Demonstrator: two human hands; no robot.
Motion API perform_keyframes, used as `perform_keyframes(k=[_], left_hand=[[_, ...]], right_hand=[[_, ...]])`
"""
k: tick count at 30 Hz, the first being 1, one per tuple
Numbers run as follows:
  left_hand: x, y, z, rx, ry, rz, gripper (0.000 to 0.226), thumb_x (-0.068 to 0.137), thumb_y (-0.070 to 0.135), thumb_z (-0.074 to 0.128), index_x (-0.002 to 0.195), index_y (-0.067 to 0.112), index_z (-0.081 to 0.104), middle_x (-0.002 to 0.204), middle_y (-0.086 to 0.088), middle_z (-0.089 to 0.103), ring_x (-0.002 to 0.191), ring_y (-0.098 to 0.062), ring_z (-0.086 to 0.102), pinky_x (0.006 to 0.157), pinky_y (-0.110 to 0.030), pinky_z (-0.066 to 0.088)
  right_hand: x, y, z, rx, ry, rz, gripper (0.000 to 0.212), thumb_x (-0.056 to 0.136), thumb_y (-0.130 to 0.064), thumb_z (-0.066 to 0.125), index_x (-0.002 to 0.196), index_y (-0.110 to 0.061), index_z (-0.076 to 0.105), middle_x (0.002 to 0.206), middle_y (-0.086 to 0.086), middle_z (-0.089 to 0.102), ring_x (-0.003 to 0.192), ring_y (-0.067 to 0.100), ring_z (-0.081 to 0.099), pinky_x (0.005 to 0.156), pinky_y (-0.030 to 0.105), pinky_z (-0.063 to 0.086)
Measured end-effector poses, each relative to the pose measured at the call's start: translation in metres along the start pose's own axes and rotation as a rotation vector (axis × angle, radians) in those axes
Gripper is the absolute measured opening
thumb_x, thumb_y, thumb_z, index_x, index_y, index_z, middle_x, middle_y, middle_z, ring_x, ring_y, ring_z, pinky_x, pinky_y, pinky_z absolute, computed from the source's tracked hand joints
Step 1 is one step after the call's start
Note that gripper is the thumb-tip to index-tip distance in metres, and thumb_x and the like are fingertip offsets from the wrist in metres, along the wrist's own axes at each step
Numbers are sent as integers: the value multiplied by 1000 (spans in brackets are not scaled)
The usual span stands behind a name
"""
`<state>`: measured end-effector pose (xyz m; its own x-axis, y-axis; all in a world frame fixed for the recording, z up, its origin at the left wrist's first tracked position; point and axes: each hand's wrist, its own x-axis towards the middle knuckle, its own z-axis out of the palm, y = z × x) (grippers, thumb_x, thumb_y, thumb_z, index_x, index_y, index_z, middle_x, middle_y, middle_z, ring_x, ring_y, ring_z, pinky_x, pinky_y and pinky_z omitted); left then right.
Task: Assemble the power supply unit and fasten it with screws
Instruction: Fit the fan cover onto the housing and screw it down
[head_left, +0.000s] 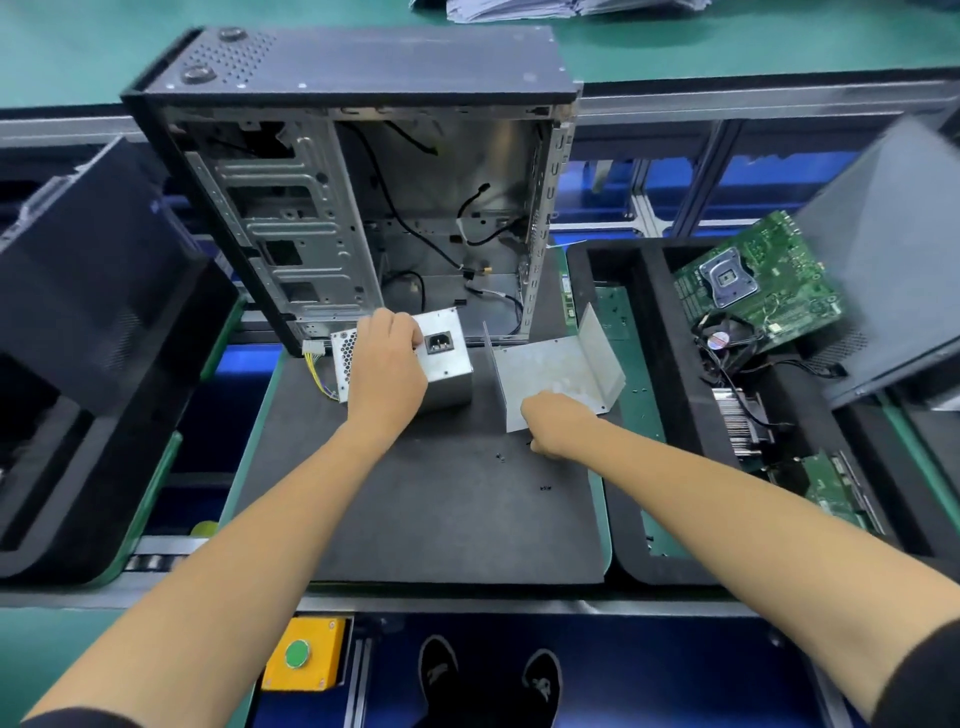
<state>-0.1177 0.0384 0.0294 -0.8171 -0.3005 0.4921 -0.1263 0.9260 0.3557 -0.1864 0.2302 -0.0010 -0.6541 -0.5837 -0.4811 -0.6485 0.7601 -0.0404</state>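
**Power supply gripped, bracket pinched, on the black mat**

While resting near the far edge of the black foam mat (441, 509), just in front of the open computer case (363, 208): silver power supply unit (447, 364), socket face toward the camera, yellow wires (318, 371) trailing off its left end. Left hand (387, 364) draped over its top, fingers (400, 325) curled down the far side, apparently closed around it. Just beside it to the right, not touching: bent metal bracket (550, 374), one flap upright. Right hand (553, 423) at the bracket's near edge, fingertips seemingly pinching the sheet; exact grip hidden by the knuckles, so cannot tell for sure. Small dark screws (500, 457) loose on the mat near the right wrist.

Likely risks: wires snagging or getting trapped between unit and bracket when joined; thin bracket slipping from a light pinch; loose screws knocked off the mat by a sweeping forearm; holes misaligned if the unit goes in skewed.
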Motion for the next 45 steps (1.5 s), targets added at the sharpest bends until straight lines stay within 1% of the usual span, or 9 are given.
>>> perform_keyframes(k=[4,8,12,16,21,32,36,41,45], left_hand=[[4,-2,1,-106,-37,-77,30,69,-21,40,84,-1,56,88,-15,50,83,-28,41,70,-25,25],[16,-11,-13,-356,-147,-226,32,77,-16,39,82,6,61,89,-7,57,78,-15,49,66,-13,33],[23,-27,-33,-582,-324,-311,34,78,-14,53,77,19,61,85,-8,63,55,0,45,55,-10,38],[21,-35,-44,-734,-505,-246,34,75,2,77,93,27,61,92,-3,65,76,-11,54,69,-18,47],[18,-37,-42,-973,-377,-291,33,77,11,76,101,25,57,78,13,67,71,-5,55,73,-22,47],[17,-40,-34,-1019,-156,-415,11,82,5,73,80,16,72,66,-4,69,62,-12,58,63,-26,49],[19,-43,-33,-966,-192,-403,12,82,4,73,77,15,73,62,8,68,61,-6,59,63,-21,48],[21,-46,-34,-923,-258,-347,23,82,4,73,77,27,73,74,13,73,71,-2,65,72,-17,51],[20,-44,-35,-867,-286,-310,25,86,6,70,79,30,73,86,3,74,81,-20,67,78,-29,53]], right_hand=[[-8,-1,-19,17,-101,43,25,83,6,53,66,-7,39,75,12,48,62,25,50,52,26,38],[-24,-10,-72,27,-187,-73,26,85,4,47,100,4,68,105,20,68,77,28,57,58,24,38],[-39,-26,-143,305,-2,-232,15,87,-11,58,81,-14,72,70,5,71,56,15,58,54,25,47],[-29,-63,-167,639,229,-220,22,85,-5,56,76,-15,73,58,0,61,38,1,47,39,13,35],[3,-101,-153,823,229,-53,11,79,1,61,76,-7,68,68,6,58,64,19,50,59,28,43],[24,-97,-159,994,111,13,26,78,-16,78,66,-13,56,55,6,54,48,16,41,44,22,33],[22,-95,-171,937,435,73,8,81,-13,63,75,-10,59,56,3,60,42,11,50,46,21,40],[11,-104,-204,1342,743,-131,22,83,5,44,76,-12,55,66,7,62,43,7,52,41,19,40],[8,-115,-211,1328,875,-258,23,82,5,45,71,-12,55,71,7,62,47,8,54,46,20,42]])
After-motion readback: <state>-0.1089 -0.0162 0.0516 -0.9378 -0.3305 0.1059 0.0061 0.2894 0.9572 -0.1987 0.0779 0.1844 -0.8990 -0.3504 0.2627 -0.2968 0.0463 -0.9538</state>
